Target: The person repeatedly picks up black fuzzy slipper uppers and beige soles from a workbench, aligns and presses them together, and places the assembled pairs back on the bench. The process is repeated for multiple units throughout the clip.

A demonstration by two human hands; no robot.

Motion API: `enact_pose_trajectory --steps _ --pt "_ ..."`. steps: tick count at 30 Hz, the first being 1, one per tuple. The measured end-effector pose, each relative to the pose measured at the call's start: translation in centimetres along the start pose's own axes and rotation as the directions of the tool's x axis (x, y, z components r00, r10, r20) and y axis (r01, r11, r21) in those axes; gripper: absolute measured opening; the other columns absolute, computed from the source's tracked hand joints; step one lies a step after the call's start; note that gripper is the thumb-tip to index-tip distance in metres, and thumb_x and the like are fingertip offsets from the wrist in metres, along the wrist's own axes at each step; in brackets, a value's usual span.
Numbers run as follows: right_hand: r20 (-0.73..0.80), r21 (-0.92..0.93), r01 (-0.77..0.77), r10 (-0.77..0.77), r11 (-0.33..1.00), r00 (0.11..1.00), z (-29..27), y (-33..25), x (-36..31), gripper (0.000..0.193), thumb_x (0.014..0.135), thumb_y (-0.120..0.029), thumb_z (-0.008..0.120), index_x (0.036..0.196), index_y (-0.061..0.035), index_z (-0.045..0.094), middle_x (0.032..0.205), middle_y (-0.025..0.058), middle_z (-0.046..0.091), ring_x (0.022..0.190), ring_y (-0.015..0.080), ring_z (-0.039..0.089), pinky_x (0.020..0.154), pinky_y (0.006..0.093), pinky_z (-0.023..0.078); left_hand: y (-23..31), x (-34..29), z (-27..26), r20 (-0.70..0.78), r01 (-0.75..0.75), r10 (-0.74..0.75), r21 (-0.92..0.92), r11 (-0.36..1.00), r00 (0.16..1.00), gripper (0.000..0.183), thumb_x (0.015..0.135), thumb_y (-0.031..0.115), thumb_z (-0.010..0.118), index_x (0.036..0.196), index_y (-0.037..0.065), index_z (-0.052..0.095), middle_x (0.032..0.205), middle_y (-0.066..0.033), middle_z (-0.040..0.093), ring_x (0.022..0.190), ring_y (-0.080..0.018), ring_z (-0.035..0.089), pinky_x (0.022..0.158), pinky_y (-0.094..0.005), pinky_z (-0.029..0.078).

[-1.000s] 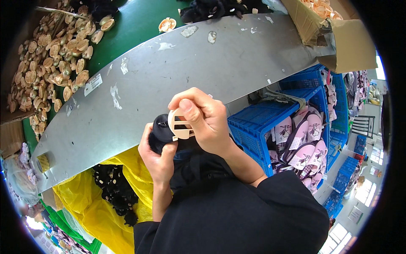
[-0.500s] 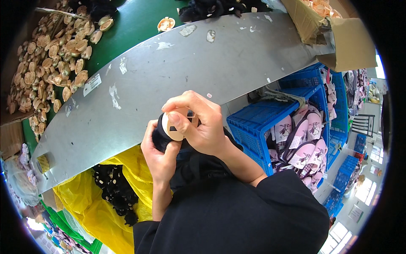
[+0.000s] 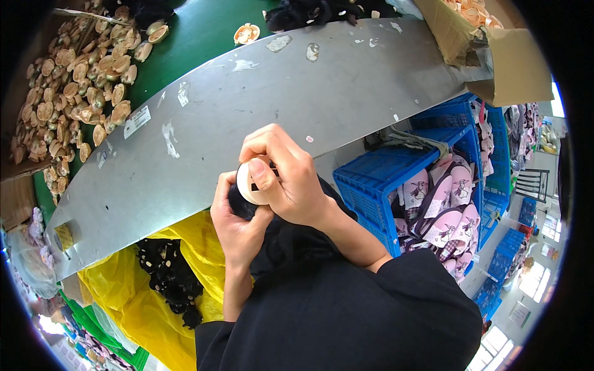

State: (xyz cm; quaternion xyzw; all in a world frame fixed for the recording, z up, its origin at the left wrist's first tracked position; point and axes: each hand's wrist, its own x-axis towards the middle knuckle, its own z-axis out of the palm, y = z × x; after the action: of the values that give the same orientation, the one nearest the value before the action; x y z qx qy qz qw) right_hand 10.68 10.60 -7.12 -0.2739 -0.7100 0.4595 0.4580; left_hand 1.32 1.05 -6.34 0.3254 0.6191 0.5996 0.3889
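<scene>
Both hands meet in front of my body, just off the near edge of the grey metal ledge. My left hand [image 3: 238, 232] is closed round a black fuzzy piece [image 3: 240, 203], its fingers wrapped on the far side. On top of that piece sits a round cream plastic part [image 3: 247, 185] with dark rectangular openings. My right hand [image 3: 288, 176] grips the plastic part from above, its thumb pressed on the face and its fingers curled over the far rim. The palm side of the right hand and the underside of the black piece are hidden.
Beyond the metal ledge [image 3: 216, 105] runs a green belt [image 3: 198, 31] with a heap of tan plastic shells [image 3: 80, 93] and black fuzzy pieces [image 3: 303, 13]. A yellow bag [image 3: 124, 297] of black pieces hangs at lower left. Blue crates [image 3: 371, 179] of pink slippers [image 3: 442, 226] stand right.
The right hand has turned slightly on the cream part, and its thumb has shifted over the dark openings. Both hands keep their hold in nearly the same place.
</scene>
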Motion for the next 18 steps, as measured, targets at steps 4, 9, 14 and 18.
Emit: enact_pose_trajectory --steps 4,9,14,18 --pt "0.051 -0.014 -0.023 0.023 1.0 0.998 0.0 0.1 0.0 0.03 0.106 -0.029 0.053 0.098 -0.0018 0.061 0.084 0.0091 0.061 0.066 0.0164 0.056 0.062 0.0303 0.048 -0.1 0.0 -0.7 -0.005 -0.071 0.073 0.15 0.986 0.997 0.038 0.072 0.001 0.077 0.105 0.002 0.059 0.094 -0.0025 0.061 0.086 -0.0117 0.057 0.08 -0.0256 0.047" --pt "0.025 -0.039 -0.073 0.074 0.997 0.997 -0.9 -0.5 0.5 0.034 0.104 -0.031 0.056 0.087 -0.0021 0.061 0.074 0.0117 0.06 0.061 0.0241 0.06 0.056 0.0325 0.048 0.3 0.2 -0.6 0.011 -0.353 0.391 0.455 0.818 0.92 0.048 0.07 -0.002 0.079 0.115 0.002 0.062 0.102 -0.0085 0.06 0.091 -0.0211 0.059 0.083 -0.0303 0.048" --pt "-0.09 -0.05 -0.037 0.033 0.998 0.995 -0.8 0.2 0.5 0.046 0.104 -0.032 0.055 0.07 -0.0012 0.058 0.062 0.0124 0.054 0.051 0.0251 0.053 0.048 0.0331 0.04 0.4 -0.3 -0.3 -0.138 -0.104 0.138 0.232 0.967 0.981 0.05 0.071 -0.007 0.073 0.119 0.002 0.06 0.105 -0.0059 0.059 0.091 -0.0155 0.057 0.084 -0.0262 0.047" --pt "-0.044 0.069 -0.175 0.179 0.982 0.983 -0.8 0.2 0.4 0.054 0.108 -0.035 0.049 0.068 -0.0004 0.058 0.059 0.0061 0.054 0.052 0.011 0.049 0.048 0.0289 0.038 -0.9 -0.4 -0.4 -0.074 -0.103 0.109 0.083 0.991 0.991 0.046 0.072 -0.01 0.067 0.116 0.001 0.058 0.107 -0.0034 0.058 0.093 -0.0104 0.054 0.084 -0.024 0.046"
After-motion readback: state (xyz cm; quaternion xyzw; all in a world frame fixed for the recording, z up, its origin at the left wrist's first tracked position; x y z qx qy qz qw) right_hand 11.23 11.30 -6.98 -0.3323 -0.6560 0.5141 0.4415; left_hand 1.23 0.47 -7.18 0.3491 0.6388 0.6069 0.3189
